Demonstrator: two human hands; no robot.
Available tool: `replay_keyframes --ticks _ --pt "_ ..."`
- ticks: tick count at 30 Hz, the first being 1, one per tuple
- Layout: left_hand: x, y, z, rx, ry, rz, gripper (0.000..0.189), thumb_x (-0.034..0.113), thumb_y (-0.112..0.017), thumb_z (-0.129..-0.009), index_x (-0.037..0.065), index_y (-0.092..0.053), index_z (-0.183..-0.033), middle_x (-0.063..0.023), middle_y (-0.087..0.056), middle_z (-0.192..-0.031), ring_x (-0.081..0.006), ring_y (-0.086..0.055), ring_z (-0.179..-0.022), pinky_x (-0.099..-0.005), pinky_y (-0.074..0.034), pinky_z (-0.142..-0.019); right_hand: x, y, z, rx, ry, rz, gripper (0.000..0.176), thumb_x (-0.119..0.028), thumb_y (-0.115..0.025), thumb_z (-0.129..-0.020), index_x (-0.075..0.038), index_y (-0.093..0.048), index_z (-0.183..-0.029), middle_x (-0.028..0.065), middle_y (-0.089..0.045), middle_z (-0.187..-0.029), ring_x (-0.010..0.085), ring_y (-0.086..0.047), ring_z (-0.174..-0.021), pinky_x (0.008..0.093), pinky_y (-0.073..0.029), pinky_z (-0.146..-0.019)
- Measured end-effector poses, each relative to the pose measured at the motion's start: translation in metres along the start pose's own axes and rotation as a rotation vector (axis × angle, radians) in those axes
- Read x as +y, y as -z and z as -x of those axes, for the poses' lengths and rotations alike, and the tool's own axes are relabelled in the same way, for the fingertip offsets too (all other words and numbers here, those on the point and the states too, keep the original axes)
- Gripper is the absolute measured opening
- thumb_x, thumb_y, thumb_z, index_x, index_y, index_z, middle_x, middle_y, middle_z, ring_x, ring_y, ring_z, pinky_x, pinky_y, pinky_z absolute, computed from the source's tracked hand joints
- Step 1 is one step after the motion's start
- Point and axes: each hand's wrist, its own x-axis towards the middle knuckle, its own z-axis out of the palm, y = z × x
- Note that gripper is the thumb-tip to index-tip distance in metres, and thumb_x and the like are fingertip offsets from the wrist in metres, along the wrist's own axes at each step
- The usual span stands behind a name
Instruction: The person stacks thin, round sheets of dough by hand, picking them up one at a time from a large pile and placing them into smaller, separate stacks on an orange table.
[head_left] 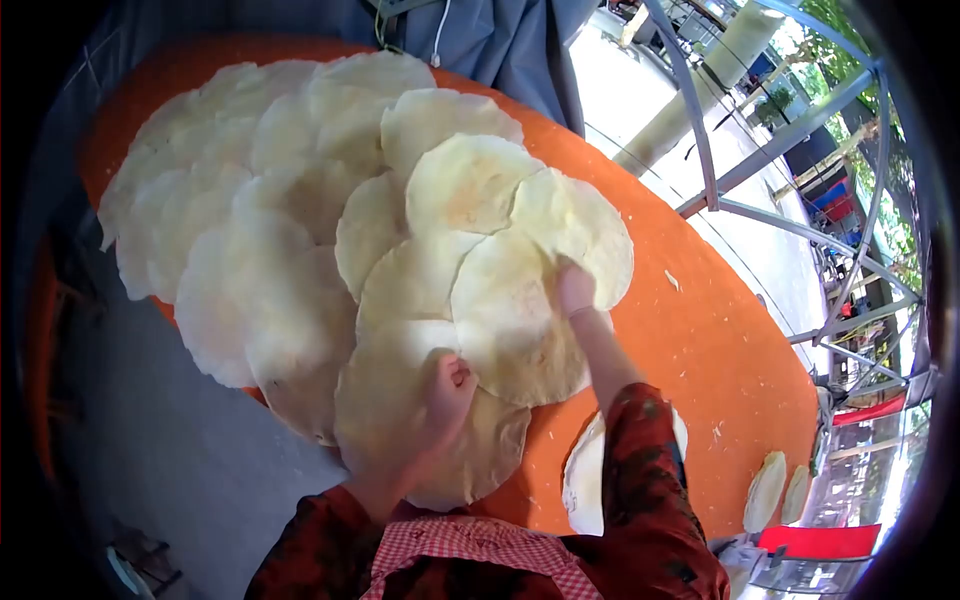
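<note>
Large round, thin, pale flatbreads overlap across the orange table. One flatbread lies between my two hands, on top of its neighbours. At its upper right edge is my right hand, fingers closed and pressed against the bread, fingertips partly hidden. My left hand is curled closed by the left edge of that bread, over a lower flatbread; whether an edge is pinched in it is hard to see.
The orange tabletop carries small crumbs on the right. A white folded-looking stack of bread is partly under my right forearm. Two pale pieces rest at the lower right corner. Metal framing and a grey tarp stand beyond.
</note>
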Motion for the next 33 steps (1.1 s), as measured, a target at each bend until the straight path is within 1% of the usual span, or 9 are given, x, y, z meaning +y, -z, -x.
replay_keyframes --ticks 1,5,9,15,19,24,27,30,33 --pt "-0.001 0.001 -0.004 -0.021 0.026 -0.044 0.031 0.003 -0.071 -0.076 0.003 -0.054 -0.102 -0.0083 -0.063 -0.079 -0.0169 -0.063 -0.067 -0.03 -0.051 -0.062 0.0 0.033 -0.004 -0.149 -0.061 -0.002 0.034 -0.011 -0.055 -0.083 -0.004 -0.057 -0.116 0.0127 -0.063 -0.113 0.0296 -0.061 -0.104 0.0408 -0.055 -0.072" --pt "-0.01 0.002 -0.017 -0.112 0.162 -0.166 0.018 0.005 -0.067 -0.081 0.001 -0.054 -0.094 -0.0078 -0.061 -0.074 -0.0154 -0.062 -0.061 -0.0279 -0.049 -0.054 -0.034 0.09 0.065 0.047 0.213 0.092 0.039 -0.004 -0.053 -0.078 -0.003 -0.059 -0.116 0.018 -0.063 -0.115 0.0322 -0.063 -0.099 0.0422 -0.055 -0.072" --pt "0.026 -0.005 -0.022 -0.216 0.389 -0.059 0.01 0.003 -0.061 -0.087 0.001 -0.053 -0.091 -0.0055 -0.058 -0.072 -0.0134 -0.056 -0.053 -0.0267 -0.044 -0.047 -0.073 0.047 0.157 -0.119 0.334 0.116 0.039 -0.003 -0.055 -0.075 0.0 -0.059 -0.114 0.0168 -0.061 -0.115 0.0315 -0.061 -0.104 0.0384 -0.056 -0.071" --pt "0.027 -0.003 -0.023 -0.277 0.42 -0.117 0.011 0.008 -0.058 -0.09 -0.001 -0.056 -0.097 -0.008 -0.061 -0.077 -0.0137 -0.059 -0.059 -0.0275 -0.046 -0.051 -0.12 0.051 0.161 -0.15 0.17 -0.094 0.038 -0.008 -0.058 -0.075 0.004 -0.058 -0.112 0.0176 -0.06 -0.117 0.0321 -0.059 -0.107 0.0368 -0.055 -0.078" --pt "0.041 -0.008 -0.027 -0.262 0.486 0.062 0.014 0.015 -0.053 -0.095 0.002 -0.057 -0.101 -0.0044 -0.058 -0.079 -0.0107 -0.055 -0.065 -0.0242 -0.045 -0.054 -0.133 0.047 0.175 0.138 0.205 -0.233 0.047 -0.014 -0.062 -0.074 0.005 -0.055 -0.117 0.0194 -0.059 -0.121 0.0365 -0.056 -0.111 0.043 -0.051 -0.088" --pt "0.077 -0.002 -0.016 -0.393 0.624 0.077 0.035 0.026 -0.054 -0.097 0.002 -0.056 -0.122 -0.0115 -0.062 -0.114 -0.017 -0.058 -0.107 -0.0307 -0.047 -0.09 -0.121 0.006 0.184 0.155 0.103 -0.226 0.052 -0.028 -0.066 -0.079 0.0 -0.055 -0.122 0.0169 -0.059 -0.124 0.034 -0.056 -0.112 0.0453 -0.048 -0.09" --pt "0.071 0.027 0.009 -0.333 0.137 -0.126 0.035 0.026 -0.058 -0.093 0.002 -0.058 -0.118 -0.011 -0.063 -0.109 -0.023 -0.059 -0.105 -0.0401 -0.044 -0.093 -0.096 0.01 0.15 -0.051 -0.057 -0.298 0.046 -0.033 -0.067 -0.081 -0.006 -0.062 -0.117 0.0187 -0.065 -0.109 0.0339 -0.063 -0.099 0.0453 -0.05 -0.085" --pt "0.106 0.106 0.023 -0.023 -0.463 -0.867 0.042 0.013 -0.061 -0.084 0.001 -0.049 -0.122 -0.0201 -0.054 -0.114 -0.0352 -0.053 -0.108 -0.0443 -0.039 -0.1 -0.069 0.097 0.097 -0.092 -0.099 -0.307 0.027 -0.018 -0.06 -0.082 -0.005 -0.069 -0.105 0.0213 -0.067 -0.082 0.0369 -0.065 -0.077 0.0447 -0.051 -0.07" --pt "0.08 0.195 0.021 0.075 -0.174 -0.975 0.046 0.009 -0.065 -0.079 0.0 -0.046 -0.12 -0.0196 -0.054 -0.107 -0.033 -0.055 -0.1 -0.0417 -0.044 -0.09 -0.103 0.183 0.111 0.076 0.072 -0.226 0.032 -0.004 -0.055 -0.077 -0.005 -0.068 -0.106 0.0203 -0.067 -0.089 0.036 -0.066 -0.078 0.0439 -0.053 -0.07"
